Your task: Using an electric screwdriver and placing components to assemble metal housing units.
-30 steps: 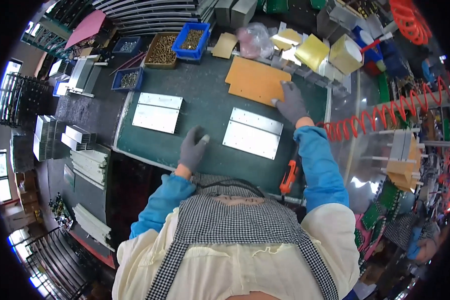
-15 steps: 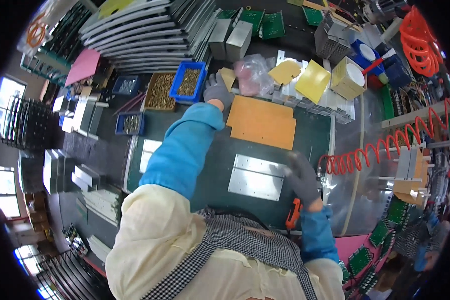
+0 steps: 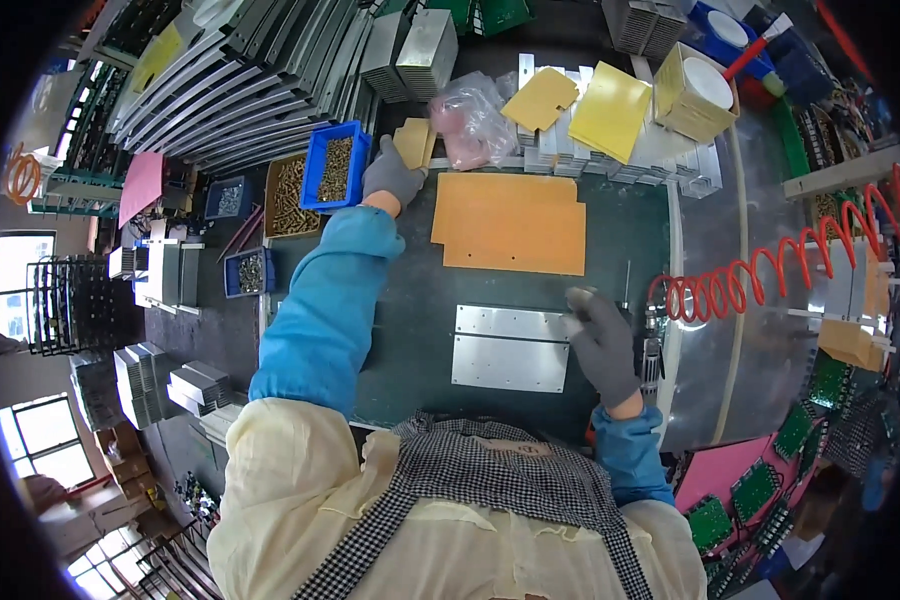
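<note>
My left hand [image 3: 391,176], in a grey glove, reaches far forward and grips a small tan card [image 3: 413,143] from a stack at the back of the dark green mat [image 3: 410,310]. My right hand [image 3: 602,340], also gloved, rests on the right end of a silver metal plate [image 3: 510,348] that lies flat near me; whether its fingers pinch something small I cannot tell. Orange sheets [image 3: 513,222] lie flat beyond the plate. A blue bin [image 3: 334,167] of small brass parts sits just left of my left hand.
A crumpled clear plastic bag [image 3: 470,122] and yellow sheets [image 3: 610,110] lie at the back. A red coiled hose [image 3: 770,270] runs along the right. Grey metal strips [image 3: 230,80] are stacked at the back left, green circuit boards [image 3: 820,400] at the right.
My left arm swung from the near edge of the mat out to the tan cards at the back. My right hand came back from the orange sheets to the metal plate.
</note>
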`<act>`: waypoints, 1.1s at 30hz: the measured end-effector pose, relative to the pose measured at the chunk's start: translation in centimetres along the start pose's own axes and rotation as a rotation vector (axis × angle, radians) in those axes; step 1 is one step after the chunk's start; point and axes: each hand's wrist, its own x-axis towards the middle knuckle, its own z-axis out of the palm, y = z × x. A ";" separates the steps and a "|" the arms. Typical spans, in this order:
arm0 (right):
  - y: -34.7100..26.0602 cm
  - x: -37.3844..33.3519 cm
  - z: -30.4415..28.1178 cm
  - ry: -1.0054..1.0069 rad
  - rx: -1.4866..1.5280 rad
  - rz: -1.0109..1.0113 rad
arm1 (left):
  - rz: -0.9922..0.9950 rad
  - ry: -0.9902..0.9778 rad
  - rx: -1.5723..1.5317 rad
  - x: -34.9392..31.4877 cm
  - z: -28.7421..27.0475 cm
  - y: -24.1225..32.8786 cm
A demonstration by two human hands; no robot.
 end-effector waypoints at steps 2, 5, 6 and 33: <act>-0.4 -0.2 -0.1 -0.053 -0.055 -0.047 | 0.002 0.028 -0.019 -0.6 -0.2 -0.2; -0.4 -0.8 -0.8 -0.077 -0.100 -0.078 | 0.054 0.123 -0.147 -2.8 -1.4 -0.7; -0.4 -0.9 -1.0 -0.079 -0.093 -0.081 | 0.097 0.196 -0.255 -3.5 -2.3 -1.3; 2.9 -6.3 0.3 -0.042 -0.148 0.294 | -0.131 -0.173 0.261 1.0 1.1 1.0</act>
